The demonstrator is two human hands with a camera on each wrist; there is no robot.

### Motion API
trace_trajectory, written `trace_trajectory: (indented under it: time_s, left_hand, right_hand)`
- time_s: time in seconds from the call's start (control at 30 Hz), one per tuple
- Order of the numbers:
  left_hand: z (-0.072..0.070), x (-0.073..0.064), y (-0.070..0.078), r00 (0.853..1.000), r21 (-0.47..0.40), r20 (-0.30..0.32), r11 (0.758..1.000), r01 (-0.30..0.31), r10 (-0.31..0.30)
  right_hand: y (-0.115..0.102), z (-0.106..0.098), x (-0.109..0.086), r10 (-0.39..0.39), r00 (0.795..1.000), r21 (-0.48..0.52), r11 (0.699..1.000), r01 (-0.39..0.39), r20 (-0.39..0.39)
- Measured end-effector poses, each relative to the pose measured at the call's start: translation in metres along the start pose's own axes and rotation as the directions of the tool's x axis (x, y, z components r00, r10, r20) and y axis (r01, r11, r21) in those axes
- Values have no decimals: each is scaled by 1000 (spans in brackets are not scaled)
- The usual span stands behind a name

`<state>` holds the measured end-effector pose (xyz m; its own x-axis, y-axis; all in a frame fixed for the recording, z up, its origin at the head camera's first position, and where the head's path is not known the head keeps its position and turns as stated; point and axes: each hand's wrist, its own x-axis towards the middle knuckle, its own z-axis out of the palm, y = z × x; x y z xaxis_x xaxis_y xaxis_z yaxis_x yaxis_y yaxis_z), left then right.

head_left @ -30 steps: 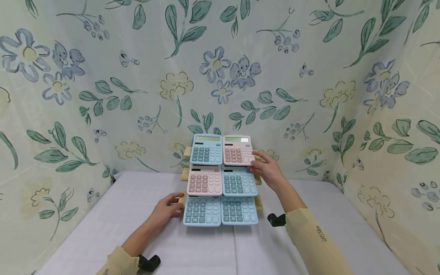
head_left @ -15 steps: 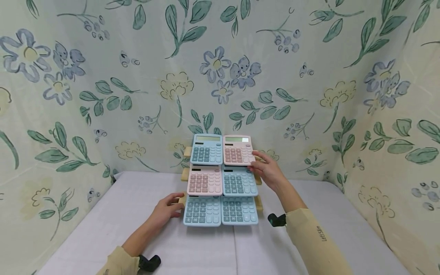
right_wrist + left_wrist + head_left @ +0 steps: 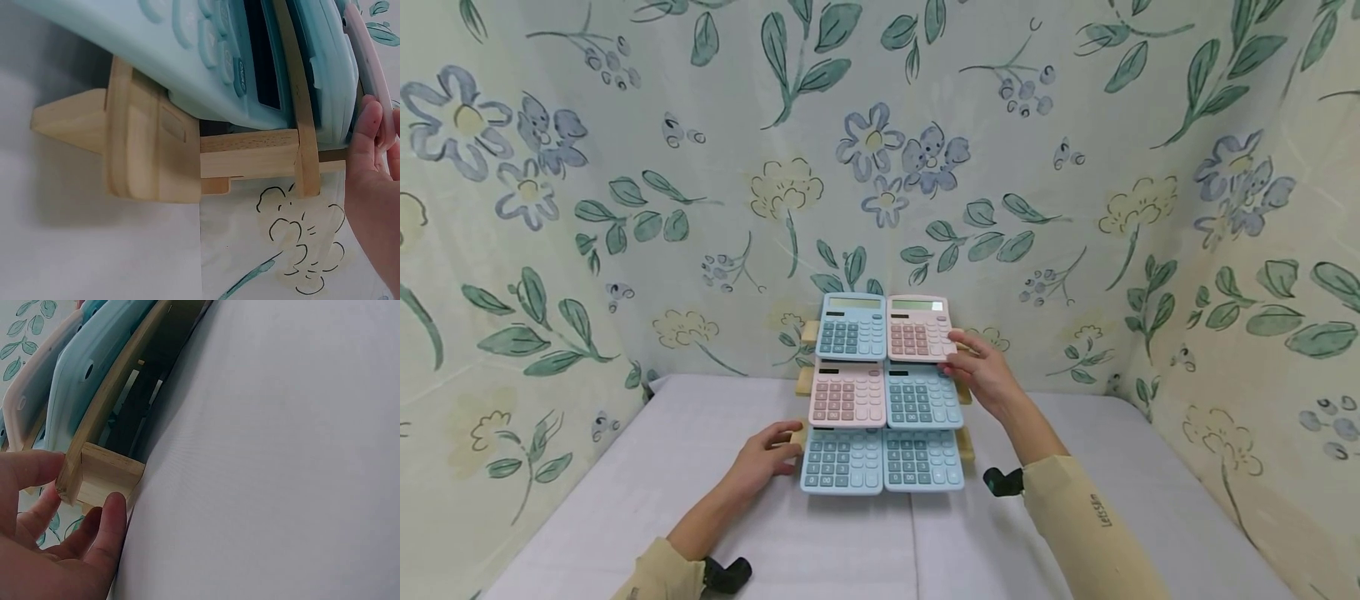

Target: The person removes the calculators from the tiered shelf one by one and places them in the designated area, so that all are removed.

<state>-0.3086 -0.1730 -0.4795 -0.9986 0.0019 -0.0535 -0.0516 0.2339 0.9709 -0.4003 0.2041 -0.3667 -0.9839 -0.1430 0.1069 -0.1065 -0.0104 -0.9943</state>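
A stepped wooden rack (image 3: pixel 809 332) bears two columns of calculators. The upper right one is a pink calculator (image 3: pixel 917 329), and my right hand (image 3: pixel 988 375) pinches its lower right edge. In the right wrist view that pink calculator (image 3: pixel 370 56) shows edge-on between thumb and fingers. My left hand (image 3: pixel 760 457) holds the rack's lower left end; in the left wrist view its fingers and thumb lie on either side of the rack's wooden end (image 3: pixel 109 478). A blue calculator (image 3: pixel 852 327) sits at upper left, a second pink calculator (image 3: pixel 847 396) below it.
Another blue calculator (image 3: pixel 922 398) is on the middle right step. Two more, a left blue calculator (image 3: pixel 841 462) and a right blue calculator (image 3: pixel 922 462), stand on the lowest step. The white tablecloth (image 3: pixel 917 546) lies beneath; a floral curtain (image 3: pixel 715 125) hangs close behind the rack.
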Motion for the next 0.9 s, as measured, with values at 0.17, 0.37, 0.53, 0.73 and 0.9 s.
trace_trajectory:
  time_s: [0.17, 0.37, 0.53, 0.73, 0.9]
  left_hand:
    - [0, 1, -1, 1000, 0, 5, 1000, 2, -2]
    - [0, 3, -2, 1000, -2, -8, 1000, 1, -1]
    - [0, 3, -3, 1000, 5, -11, 1000, 2, -2]
    - [0, 3, -3, 1000, 7, -9, 1000, 0, 0]
    - [0, 3, -2, 1000, 10, -10, 1000, 2, -2]
  right_hand:
    - [-1, 1, -2, 8, 1000, 26, 1000, -7, -11]
    - [-3, 0, -4, 10, 1000, 55, 998, -9, -12]
    - [-3, -2, -6, 7, 1000, 59, 998, -6, -13]
    - [-4, -3, -7, 31, 999, 62, 998, -29, -26]
    - [-4, -4, -8, 46, 998, 77, 996, -43, -36]
